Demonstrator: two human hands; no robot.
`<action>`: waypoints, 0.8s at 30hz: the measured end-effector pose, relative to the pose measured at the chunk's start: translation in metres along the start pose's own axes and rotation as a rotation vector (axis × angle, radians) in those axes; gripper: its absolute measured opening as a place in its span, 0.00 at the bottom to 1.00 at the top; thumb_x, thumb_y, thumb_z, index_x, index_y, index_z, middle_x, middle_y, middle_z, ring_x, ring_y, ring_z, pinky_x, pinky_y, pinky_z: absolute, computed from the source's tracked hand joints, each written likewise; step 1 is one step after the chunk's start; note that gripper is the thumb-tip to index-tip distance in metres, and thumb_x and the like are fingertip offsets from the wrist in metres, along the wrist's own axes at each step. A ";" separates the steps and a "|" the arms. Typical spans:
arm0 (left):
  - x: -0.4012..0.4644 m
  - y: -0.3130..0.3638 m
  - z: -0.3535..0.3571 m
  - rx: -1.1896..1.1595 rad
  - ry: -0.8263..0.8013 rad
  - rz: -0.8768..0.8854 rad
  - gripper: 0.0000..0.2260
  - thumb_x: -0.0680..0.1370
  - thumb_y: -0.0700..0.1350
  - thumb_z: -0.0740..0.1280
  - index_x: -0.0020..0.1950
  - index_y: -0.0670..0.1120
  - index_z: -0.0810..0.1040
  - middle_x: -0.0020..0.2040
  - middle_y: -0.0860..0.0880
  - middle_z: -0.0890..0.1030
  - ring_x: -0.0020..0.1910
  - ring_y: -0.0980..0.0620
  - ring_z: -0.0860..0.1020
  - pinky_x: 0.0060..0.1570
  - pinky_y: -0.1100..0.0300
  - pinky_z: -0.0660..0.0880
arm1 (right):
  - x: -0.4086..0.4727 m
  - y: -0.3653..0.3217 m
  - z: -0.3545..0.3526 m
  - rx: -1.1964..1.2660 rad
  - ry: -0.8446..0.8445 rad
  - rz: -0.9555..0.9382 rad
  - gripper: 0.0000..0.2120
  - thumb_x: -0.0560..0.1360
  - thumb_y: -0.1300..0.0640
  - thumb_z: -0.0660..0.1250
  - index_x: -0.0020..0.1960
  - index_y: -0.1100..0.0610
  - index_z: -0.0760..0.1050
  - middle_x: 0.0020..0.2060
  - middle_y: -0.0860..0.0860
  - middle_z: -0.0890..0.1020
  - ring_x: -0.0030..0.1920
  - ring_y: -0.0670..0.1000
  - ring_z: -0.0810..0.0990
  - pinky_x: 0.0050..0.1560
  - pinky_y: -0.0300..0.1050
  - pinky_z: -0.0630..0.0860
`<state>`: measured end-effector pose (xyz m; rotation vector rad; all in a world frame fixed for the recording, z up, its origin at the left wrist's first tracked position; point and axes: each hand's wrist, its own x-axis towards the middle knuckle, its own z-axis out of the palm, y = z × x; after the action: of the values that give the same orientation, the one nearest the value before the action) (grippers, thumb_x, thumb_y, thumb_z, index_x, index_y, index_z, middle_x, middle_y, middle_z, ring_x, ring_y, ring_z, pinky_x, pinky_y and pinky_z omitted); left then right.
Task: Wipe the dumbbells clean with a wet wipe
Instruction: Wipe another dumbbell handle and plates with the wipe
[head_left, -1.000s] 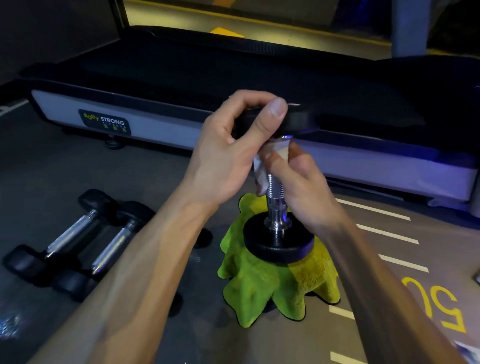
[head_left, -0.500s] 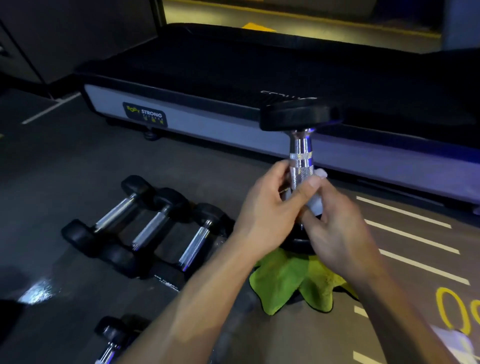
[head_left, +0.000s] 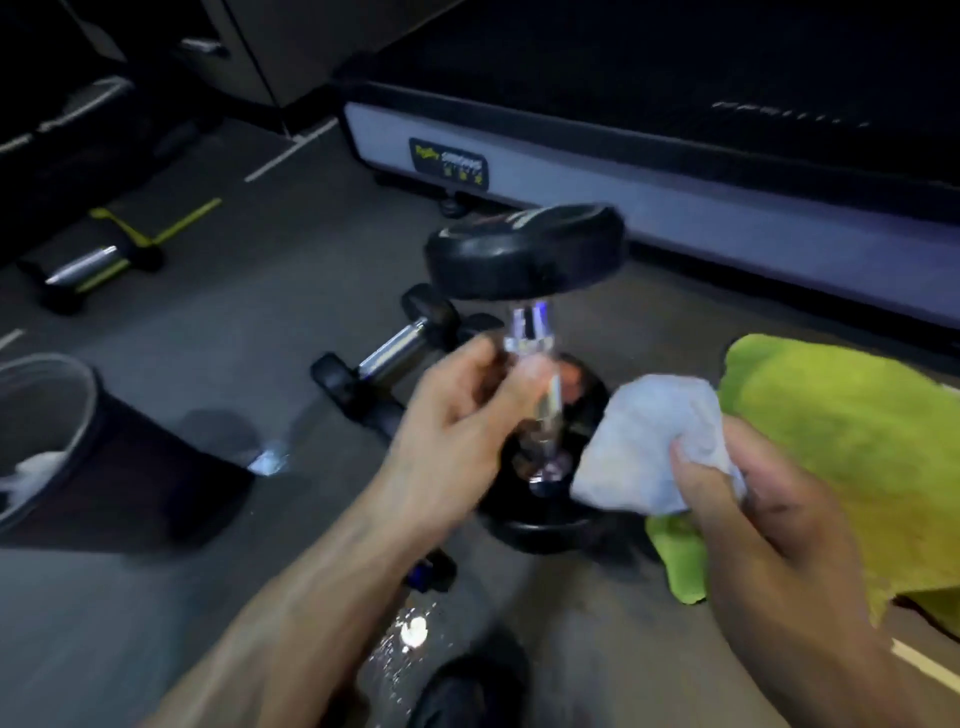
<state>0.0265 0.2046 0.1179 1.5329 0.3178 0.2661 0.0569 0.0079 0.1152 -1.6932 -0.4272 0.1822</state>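
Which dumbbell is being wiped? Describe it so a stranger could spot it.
In front of the treadmill, left of the green cloth, one dumbbell stands on end, its handle gripped by the left hand. The other dumbbells lie flat on the floor.

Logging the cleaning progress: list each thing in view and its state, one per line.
Upright dumbbell: held by its handle, standing on end.
Left hand: grips the handle.
Right hand: holds the wet wipe, off the dumbbell.
Green cloth: spread on floor.
Bin: open.
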 end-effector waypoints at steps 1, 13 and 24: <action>-0.007 -0.005 -0.023 0.085 0.018 -0.008 0.13 0.79 0.48 0.68 0.58 0.40 0.80 0.52 0.39 0.87 0.51 0.43 0.84 0.55 0.43 0.81 | -0.004 0.007 0.009 0.031 -0.046 0.036 0.12 0.83 0.59 0.63 0.51 0.47 0.83 0.38 0.46 0.85 0.38 0.38 0.80 0.38 0.33 0.75; -0.071 -0.119 -0.225 1.142 0.079 -0.487 0.19 0.71 0.70 0.61 0.45 0.57 0.78 0.35 0.51 0.78 0.38 0.43 0.78 0.41 0.50 0.75 | -0.032 0.072 0.085 0.118 -0.445 0.409 0.15 0.81 0.67 0.64 0.51 0.48 0.82 0.32 0.55 0.82 0.29 0.51 0.80 0.36 0.44 0.77; -0.095 -0.186 -0.265 1.189 -0.076 -0.770 0.26 0.66 0.71 0.62 0.51 0.53 0.78 0.43 0.51 0.79 0.49 0.41 0.81 0.51 0.49 0.74 | -0.019 0.096 0.109 0.220 -0.484 0.502 0.08 0.80 0.50 0.71 0.59 0.44 0.83 0.52 0.52 0.87 0.54 0.56 0.85 0.54 0.58 0.84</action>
<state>-0.1640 0.4125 -0.0672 2.3957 1.0949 -0.7235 0.0171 0.0903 0.0007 -1.5026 -0.3121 0.9844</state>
